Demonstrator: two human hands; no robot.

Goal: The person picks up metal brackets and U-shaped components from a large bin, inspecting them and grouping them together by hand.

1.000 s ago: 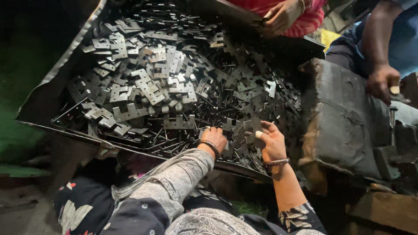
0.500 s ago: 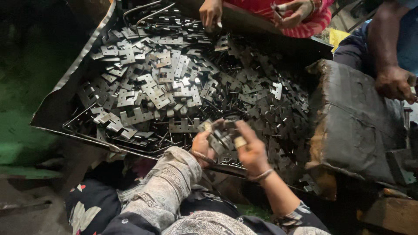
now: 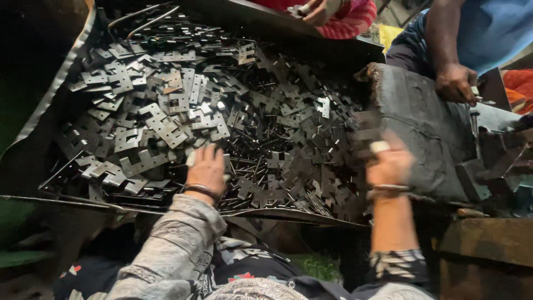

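Metal brackets [image 3: 166, 125] fill the tray [image 3: 50, 83]; the hands have parted, left hand [image 3: 206, 169] fingers spread on the near-edge pile, right hand [image 3: 390, 164] lifted, too blurred to tell.

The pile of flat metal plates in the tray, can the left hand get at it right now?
Probably yes: the left hand already lies on the pile of flat metal plates, with nothing covering them. The right hand is off beside it.

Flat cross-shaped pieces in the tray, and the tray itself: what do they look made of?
Pieces: likely stamped sheet metal, grey, with glints and punched holes. Tray: thin metal sheet by its bent, shiny edge, though dark. The left hand rests on the pile.
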